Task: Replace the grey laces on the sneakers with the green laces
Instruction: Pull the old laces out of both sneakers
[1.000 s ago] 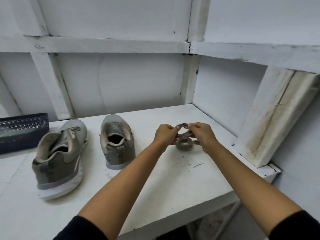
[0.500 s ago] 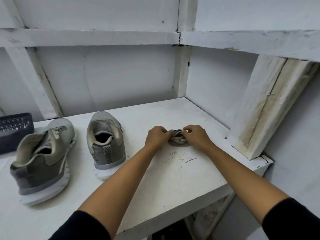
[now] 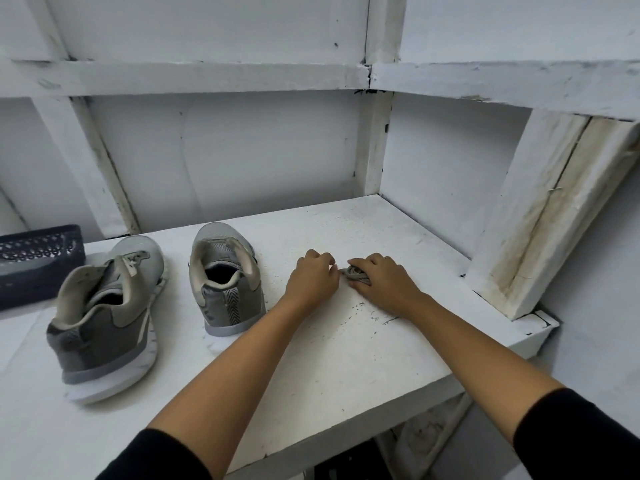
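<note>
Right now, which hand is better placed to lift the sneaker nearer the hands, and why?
Left. The left hand sits between that sneaker and the laces; the right hand is farther off, curled over the laces.

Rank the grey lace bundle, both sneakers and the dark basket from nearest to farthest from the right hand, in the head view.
1. grey lace bundle: under the fingers of the right hand.
2. inner sneaker: to the left, beyond the other hand.
3. outer sneaker: further left, nearer the shelf's front.
4. dark basket: at the far left edge.
</note>
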The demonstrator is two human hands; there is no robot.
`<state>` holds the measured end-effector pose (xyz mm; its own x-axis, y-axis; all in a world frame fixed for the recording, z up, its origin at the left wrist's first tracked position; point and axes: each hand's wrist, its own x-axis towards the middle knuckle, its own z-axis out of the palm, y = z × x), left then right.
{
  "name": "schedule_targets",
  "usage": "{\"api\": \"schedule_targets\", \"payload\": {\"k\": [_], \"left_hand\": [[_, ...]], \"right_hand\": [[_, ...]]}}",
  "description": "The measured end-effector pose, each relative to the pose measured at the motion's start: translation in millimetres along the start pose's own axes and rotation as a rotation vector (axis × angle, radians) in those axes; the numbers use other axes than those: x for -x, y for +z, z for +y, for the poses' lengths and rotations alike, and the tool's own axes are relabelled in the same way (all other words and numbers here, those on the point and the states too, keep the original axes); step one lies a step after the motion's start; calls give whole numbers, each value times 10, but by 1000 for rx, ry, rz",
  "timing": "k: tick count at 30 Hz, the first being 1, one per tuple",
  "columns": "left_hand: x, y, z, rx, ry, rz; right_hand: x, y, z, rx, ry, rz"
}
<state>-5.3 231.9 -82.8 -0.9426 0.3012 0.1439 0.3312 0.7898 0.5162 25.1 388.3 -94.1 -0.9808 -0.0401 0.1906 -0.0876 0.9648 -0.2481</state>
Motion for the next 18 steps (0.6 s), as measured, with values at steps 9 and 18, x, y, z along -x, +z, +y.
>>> {"api": "schedule_targets", "payload": {"k": [9, 18], "left_hand": [[39, 24, -72, -45, 53, -12], [198, 21, -78, -240, 138, -121]], "right_hand": [[12, 82, -29, -68, 27, 99], [122, 2, -11, -176, 114, 153]]}}
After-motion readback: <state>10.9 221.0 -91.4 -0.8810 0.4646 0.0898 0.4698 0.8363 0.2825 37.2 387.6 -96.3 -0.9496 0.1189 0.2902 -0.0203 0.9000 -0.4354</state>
